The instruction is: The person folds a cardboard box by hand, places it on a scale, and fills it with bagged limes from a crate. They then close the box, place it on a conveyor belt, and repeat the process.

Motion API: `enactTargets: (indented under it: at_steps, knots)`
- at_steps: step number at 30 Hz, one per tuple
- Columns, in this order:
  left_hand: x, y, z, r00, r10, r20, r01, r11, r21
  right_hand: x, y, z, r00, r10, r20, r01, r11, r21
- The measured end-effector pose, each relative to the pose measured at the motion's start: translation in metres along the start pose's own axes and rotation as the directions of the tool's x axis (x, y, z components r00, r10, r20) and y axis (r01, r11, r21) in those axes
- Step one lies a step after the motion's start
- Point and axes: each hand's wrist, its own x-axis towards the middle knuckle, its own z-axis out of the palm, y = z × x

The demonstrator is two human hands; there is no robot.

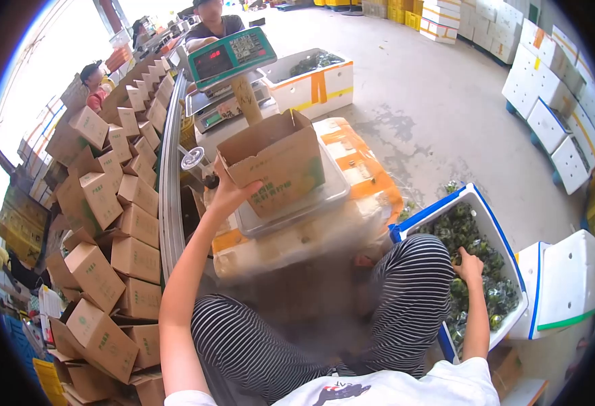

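Observation:
An open cardboard box stands on the metal pan of a scale, under a green display with red digits. My left hand grips the box at its near left corner, fingers against its side. To the right, a white foam box with blue tape holds many dark green items in clear wrapping. My right hand reaches into it, its fingers bent at the items; whether one is held is too small to tell.
Many cardboard boxes line the left beyond a metal rail. Another foam box stands behind the scale. Foam boxes are stacked at right. A co-worker is behind the display, another person at upper left.

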Motion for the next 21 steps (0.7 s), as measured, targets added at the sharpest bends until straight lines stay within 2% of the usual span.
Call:
enactTargets:
  at_steps: [4,9,12,14,16,18,20,21]
  knots:
    - [0.005,-0.022,-0.003,0.999,0.038,0.001,-0.038,0.999,-0.007,-0.018,0.004,-0.015,0.996,0.014,-0.090,-0.004,0.995,0.104]
    - [0.008,-0.028,-0.003,1.000,-0.001,0.022,0.002,0.999,-0.040,-0.035,0.016,-0.036,0.965,0.004,-0.261,0.036,0.988,0.148]
    - [0.005,-0.007,0.001,0.999,-0.037,0.034,0.041,0.989,-0.141,-0.045,-0.007,-0.093,0.938,-0.001,-0.347,0.087,0.969,0.231]
    - [0.003,0.006,0.005,0.999,-0.031,0.025,0.035,0.982,-0.185,-0.043,-0.036,-0.138,0.903,-0.078,-0.422,0.230,0.918,0.323]
    - [0.003,0.006,0.006,1.000,0.006,-0.002,-0.006,0.982,-0.190,-0.042,-0.078,-0.183,0.762,-0.209,-0.613,0.390,0.903,0.177]
    - [0.001,0.007,0.006,0.999,0.042,-0.023,-0.045,0.984,-0.170,-0.048,-0.138,-0.235,0.637,-0.263,-0.725,0.479,0.872,0.105]
    - [0.001,0.011,0.007,0.996,0.083,-0.034,-0.086,0.991,-0.099,-0.051,-0.201,-0.277,0.398,-0.344,-0.851,0.653,0.757,-0.001]
    - [0.000,0.013,0.007,0.994,0.106,-0.037,-0.107,0.993,-0.044,-0.047,-0.233,-0.293,0.247,-0.401,-0.882,0.738,0.668,-0.096]
